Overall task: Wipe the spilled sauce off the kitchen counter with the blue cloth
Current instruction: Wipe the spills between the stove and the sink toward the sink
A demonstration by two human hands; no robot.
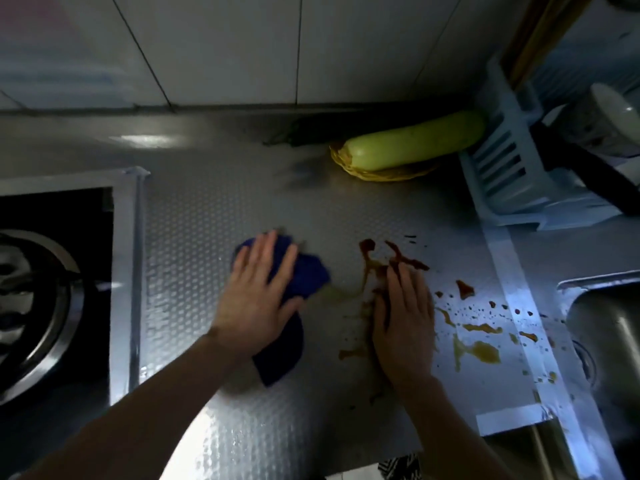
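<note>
Sauce (481, 351) mostly remains on my counter (214, 216); left hand (258, 299), fingers spread, presses the cloth (304, 275); right hand (405, 323) lies flat.

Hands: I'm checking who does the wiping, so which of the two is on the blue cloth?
The left hand, fingers spread flat on the blue cloth. The right hand rests bare on the counter, in the spilled sauce, touching no cloth.
</note>
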